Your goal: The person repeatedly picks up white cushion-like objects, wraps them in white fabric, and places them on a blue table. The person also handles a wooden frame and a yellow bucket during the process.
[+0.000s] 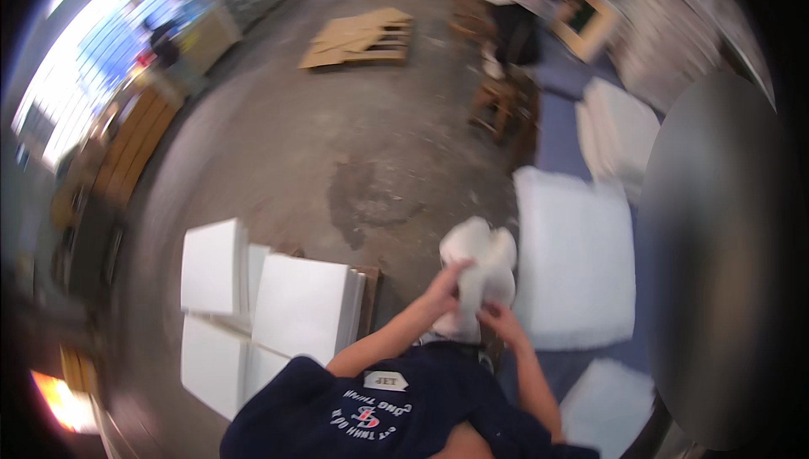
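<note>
The left hand (444,290) pinches a soft white piece (474,282) before the worker's body, the right hand (499,322) at its lower edge, its grip too blurred to tell. A pale cloth stack (575,261) sits on the bench (558,134) just right of the hands, seemingly for easy reach. Both forearms angle inward, fingers curled.

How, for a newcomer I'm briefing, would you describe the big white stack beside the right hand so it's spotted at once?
Find the long blue table running along the picture's right side. On it, just right of the person's right hand, lies the big white stack. It sits between a pale pile farther up and a white piece lower down, and looks broader than either.
</note>
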{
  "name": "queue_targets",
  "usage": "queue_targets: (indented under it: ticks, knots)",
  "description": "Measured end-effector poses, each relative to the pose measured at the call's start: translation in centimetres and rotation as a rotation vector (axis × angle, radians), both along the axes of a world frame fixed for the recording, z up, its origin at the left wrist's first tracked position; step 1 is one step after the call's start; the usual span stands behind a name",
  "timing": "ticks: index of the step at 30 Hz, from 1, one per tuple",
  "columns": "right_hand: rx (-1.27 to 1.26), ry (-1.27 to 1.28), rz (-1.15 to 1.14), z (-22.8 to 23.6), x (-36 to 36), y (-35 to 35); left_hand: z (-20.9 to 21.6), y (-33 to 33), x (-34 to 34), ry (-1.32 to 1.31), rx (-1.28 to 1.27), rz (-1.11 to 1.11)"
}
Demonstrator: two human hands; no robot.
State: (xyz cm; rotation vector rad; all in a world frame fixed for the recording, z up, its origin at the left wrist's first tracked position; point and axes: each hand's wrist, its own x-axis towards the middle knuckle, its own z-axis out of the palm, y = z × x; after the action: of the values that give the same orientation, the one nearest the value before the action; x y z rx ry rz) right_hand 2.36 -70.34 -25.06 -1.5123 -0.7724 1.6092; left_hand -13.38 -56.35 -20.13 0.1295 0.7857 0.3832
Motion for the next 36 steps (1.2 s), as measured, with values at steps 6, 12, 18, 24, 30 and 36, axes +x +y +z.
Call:
queue_targets:
  ticks: [6,12,18,24,30,36]
  knots:
    - [0.07,-0.276,-0.14,-3.4,0.7,5.0,-2.3,3.7,0.5,0.013,0.003,0.244]
    - [-0.205,0.078,-0.257,-10.5,1.4,6.1,-3.9,12.8,5.4,0.034,-0.003,0.18]
    - [-0.047,0.364,-0.495,-7.1,5.3,14.4,-8.0,25.7,10.1,0.022,-0.054,0.102]
    - [0.264,0.125,-0.677,2.3,8.0,26.4,3.8,35.3,14.3,-0.044,0.27,-0.052]
    - [0.345,0.304,-0.675,5.7,8.0,32.7,7.6,36.8,11.6,0.291,2.159,-0.465]
    - [0.305,0.351,-0.766,6.7,4.9,35.1,4.3,33.0,8.5,0.337,2.106,-0.69]
